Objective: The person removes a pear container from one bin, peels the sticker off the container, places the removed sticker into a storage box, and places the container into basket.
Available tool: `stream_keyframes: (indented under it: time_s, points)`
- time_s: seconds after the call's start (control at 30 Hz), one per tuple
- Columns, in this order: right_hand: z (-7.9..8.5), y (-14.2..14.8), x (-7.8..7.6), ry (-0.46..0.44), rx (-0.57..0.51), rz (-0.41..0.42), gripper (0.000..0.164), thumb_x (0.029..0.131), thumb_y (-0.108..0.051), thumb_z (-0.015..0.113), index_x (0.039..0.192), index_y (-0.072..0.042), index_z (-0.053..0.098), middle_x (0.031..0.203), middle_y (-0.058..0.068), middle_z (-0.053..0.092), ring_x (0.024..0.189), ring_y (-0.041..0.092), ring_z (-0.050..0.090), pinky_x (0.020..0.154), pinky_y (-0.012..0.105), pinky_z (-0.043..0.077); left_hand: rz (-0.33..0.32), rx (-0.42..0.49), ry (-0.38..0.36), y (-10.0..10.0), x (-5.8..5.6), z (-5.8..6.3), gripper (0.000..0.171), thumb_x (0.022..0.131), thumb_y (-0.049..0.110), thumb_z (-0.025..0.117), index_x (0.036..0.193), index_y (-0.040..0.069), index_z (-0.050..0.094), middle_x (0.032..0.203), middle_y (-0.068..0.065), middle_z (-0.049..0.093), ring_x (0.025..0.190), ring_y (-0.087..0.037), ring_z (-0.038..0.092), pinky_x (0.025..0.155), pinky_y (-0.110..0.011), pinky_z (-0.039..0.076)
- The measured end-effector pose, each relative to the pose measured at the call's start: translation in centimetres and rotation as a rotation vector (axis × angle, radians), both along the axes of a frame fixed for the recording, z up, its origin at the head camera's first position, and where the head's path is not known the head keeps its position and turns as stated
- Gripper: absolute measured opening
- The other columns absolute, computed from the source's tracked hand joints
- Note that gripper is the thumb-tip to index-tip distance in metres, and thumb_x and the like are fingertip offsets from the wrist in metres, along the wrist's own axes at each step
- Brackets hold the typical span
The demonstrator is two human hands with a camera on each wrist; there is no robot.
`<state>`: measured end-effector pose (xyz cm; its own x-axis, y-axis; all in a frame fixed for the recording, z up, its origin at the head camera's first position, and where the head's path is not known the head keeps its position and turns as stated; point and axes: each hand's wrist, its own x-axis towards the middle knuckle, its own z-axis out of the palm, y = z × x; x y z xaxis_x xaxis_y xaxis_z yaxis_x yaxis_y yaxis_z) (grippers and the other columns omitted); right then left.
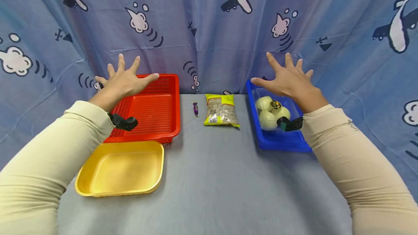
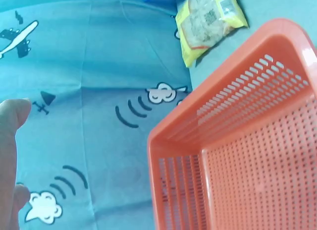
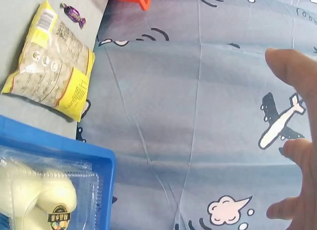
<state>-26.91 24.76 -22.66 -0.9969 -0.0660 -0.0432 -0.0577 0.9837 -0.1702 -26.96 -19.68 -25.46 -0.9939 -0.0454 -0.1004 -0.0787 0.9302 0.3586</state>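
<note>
Blue curtain (image 1: 213,42) backs the surface (image 1: 209,177); any reach is best kept high. Red basket (image 1: 177,108), left: no contents seen. Blue basket (image 1: 281,145), right: boxed fruit (image 1: 269,117). Yellow tray (image 1: 128,168), nearest: no contents. Left hand (image 1: 122,81) and right hand (image 1: 289,79), raised near the baskets: fingers spread, gripping nothing. Between baskets: bag (image 1: 222,110), sweet (image 1: 195,109).

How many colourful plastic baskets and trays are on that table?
3: a red basket at back left, a yellow tray just in front of it, and a blue basket at right. More could be hidden behind the sleeves.
</note>
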Motion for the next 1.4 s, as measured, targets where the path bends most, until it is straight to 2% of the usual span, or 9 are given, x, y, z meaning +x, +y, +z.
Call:
stream_keyframes:
  time_s: [0.57, 0.83, 1.03, 1.4]
  points:
    - [-0.6, 3.9, 0.2, 0.007, -0.031, -0.005, 0.104, 0.078, -0.084, 0.039, 0.153, -0.032, -0.011, 0.151, 0.032, -0.018, 0.129, 0.060, -0.018, 0.093, 0.077, -0.009, -0.021, 0.000, -0.002, 3.6, -0.4, -1.6, 0.104, 0.074, 0.090, 0.029, 0.154, 0.032, -0.006, 0.154, -0.014, -0.027, 0.134, -0.053, -0.018, 0.089, -0.079, -0.014]
    - [-1.1, 5.5, 0.2, 0.013, -0.035, -0.006, 0.104, 0.080, -0.082, 0.040, 0.154, -0.028, -0.011, 0.151, 0.035, -0.014, 0.130, 0.062, -0.013, 0.094, 0.078, -0.006, -0.045, 0.000, -0.011, 5.8, -0.7, -2.3, 0.104, 0.075, 0.088, 0.030, 0.154, 0.031, -0.006, 0.155, -0.016, -0.025, 0.135, -0.055, -0.014, 0.091, -0.078, -0.011]
    - [-1.5, 6.7, 0.1, 0.019, -0.052, -0.015, 0.105, 0.081, -0.080, 0.041, 0.154, -0.026, -0.011, 0.150, 0.035, -0.014, 0.130, 0.061, -0.014, 0.095, 0.077, -0.006, -0.061, 0.008, -0.005, 7.4, -0.9, -3.0, 0.102, 0.076, 0.087, 0.032, 0.155, 0.032, -0.005, 0.157, -0.012, -0.023, 0.136, -0.054, -0.012, 0.093, -0.078, -0.010]
    - [-2.6, 8.8, -0.4, 0.016, -0.069, -0.036, 0.106, 0.081, -0.080, 0.042, 0.153, -0.024, -0.013, 0.149, 0.038, -0.012, 0.130, 0.063, -0.008, 0.093, 0.079, 0.003, -0.112, 0.049, 0.024, 11.1, -1.0, -4.2, 0.099, 0.078, 0.084, 0.037, 0.155, 0.035, 0.001, 0.159, -0.006, -0.016, 0.139, -0.047, -0.011, 0.097, -0.076, -0.005]
